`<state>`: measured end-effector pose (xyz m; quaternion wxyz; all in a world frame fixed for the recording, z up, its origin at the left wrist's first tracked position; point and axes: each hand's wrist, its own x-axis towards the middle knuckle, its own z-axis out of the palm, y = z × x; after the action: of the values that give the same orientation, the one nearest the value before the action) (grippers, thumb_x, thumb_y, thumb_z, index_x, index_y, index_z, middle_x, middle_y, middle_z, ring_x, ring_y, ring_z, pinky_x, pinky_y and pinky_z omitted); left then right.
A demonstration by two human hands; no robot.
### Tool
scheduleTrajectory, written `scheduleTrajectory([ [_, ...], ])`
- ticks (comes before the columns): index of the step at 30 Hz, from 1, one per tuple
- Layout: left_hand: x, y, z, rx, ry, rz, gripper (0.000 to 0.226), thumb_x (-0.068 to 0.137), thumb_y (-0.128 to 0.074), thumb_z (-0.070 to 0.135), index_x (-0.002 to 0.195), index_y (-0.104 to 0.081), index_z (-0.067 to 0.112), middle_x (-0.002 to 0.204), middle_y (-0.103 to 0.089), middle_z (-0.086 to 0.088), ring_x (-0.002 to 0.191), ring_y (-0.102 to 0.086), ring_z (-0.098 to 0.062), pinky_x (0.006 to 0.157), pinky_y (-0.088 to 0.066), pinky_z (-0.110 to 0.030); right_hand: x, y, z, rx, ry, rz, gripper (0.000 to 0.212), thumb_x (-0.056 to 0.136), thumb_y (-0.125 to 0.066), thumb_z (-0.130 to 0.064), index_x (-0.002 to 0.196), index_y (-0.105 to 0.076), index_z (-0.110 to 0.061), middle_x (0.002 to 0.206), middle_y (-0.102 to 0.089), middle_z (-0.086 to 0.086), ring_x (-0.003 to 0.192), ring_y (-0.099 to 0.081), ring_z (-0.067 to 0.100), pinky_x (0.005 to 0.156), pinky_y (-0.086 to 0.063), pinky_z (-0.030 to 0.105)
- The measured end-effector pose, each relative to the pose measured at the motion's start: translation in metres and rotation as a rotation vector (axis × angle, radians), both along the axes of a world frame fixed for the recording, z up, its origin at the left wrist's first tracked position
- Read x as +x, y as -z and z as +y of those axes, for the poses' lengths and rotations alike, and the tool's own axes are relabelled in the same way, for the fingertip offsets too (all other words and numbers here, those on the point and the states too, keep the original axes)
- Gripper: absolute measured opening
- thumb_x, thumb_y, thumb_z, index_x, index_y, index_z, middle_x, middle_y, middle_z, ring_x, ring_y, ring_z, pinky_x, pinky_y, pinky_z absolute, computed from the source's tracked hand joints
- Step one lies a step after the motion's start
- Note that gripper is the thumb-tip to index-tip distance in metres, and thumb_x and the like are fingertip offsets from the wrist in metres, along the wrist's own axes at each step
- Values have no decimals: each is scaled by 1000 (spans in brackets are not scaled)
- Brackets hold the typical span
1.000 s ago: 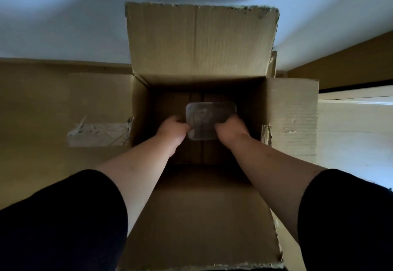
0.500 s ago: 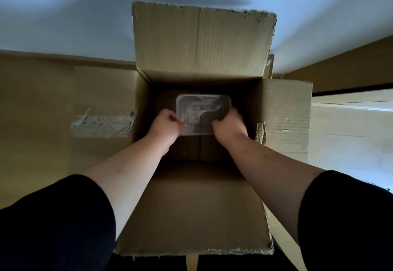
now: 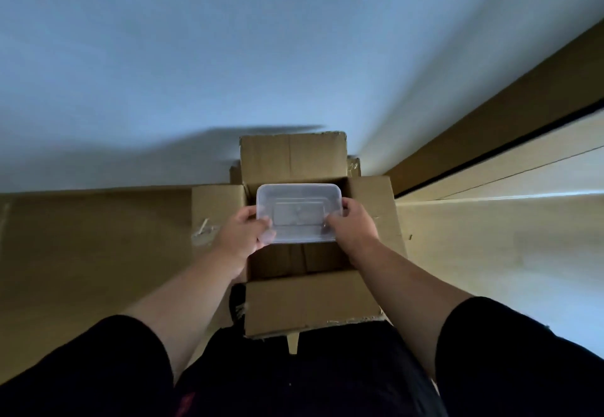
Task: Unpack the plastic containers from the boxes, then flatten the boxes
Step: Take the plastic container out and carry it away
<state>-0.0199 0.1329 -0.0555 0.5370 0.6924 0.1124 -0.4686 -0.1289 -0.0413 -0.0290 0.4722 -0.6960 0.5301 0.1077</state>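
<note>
A clear rectangular plastic container (image 3: 298,212) is held above the open cardboard box (image 3: 310,299), level with its top opening. My left hand (image 3: 241,233) grips its left near corner, and my right hand (image 3: 354,225) grips its right end. All four box flaps stand open; the far flap (image 3: 292,155) leans against the wall. The part of the box's inside below the container shows only bare cardboard.
A large brown cardboard sheet or box (image 3: 98,253) lies to the left of the open box. A pale wall (image 3: 228,57) rises behind. At right a light wooden floor (image 3: 490,236) meets a brown skirting (image 3: 490,129). My dark-clothed legs fill the bottom edge.
Both hands have lifted the container from deep inside the box up to its opening. My head has drawn back, so the box looks smaller and lower.
</note>
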Motion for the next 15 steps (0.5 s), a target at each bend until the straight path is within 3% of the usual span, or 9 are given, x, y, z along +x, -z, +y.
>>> scheduleTrajectory([
  [4,-6,-49,22,-57,72,-71,28,93,-65,16,121,-63,13,113,-66,-11,103,-66,-29,91,-57,-45,-20,-51,28,-7,145,-96,45,90,-63,-19,133,-52,-25,97,-59,-11,84,-57,8,59,-48,25],
  [9,-15,-92,48,-74,127,-154,34,93,-64,18,126,-61,9,115,-65,-14,99,-67,-30,76,-61,-34,-41,-96,54,-6,208,-153,35,94,-57,-21,129,-59,-25,97,-64,-5,90,-64,16,79,-60,39],
  [12,-23,-116,57,-84,107,-196,31,96,-60,19,125,-62,9,115,-64,-15,99,-67,-32,71,-60,-31,-51,-116,60,-2,239,-203,25,95,-58,-24,119,-63,-25,96,-66,-3,88,-64,16,74,-59,34],
  [15,-36,-132,67,-114,45,-232,23,98,-57,22,116,-66,10,113,-66,-19,94,-69,-35,69,-58,-32,-58,-131,62,22,247,-241,27,92,-60,-25,118,-68,-22,95,-68,-1,90,-66,20,81,-61,42],
])
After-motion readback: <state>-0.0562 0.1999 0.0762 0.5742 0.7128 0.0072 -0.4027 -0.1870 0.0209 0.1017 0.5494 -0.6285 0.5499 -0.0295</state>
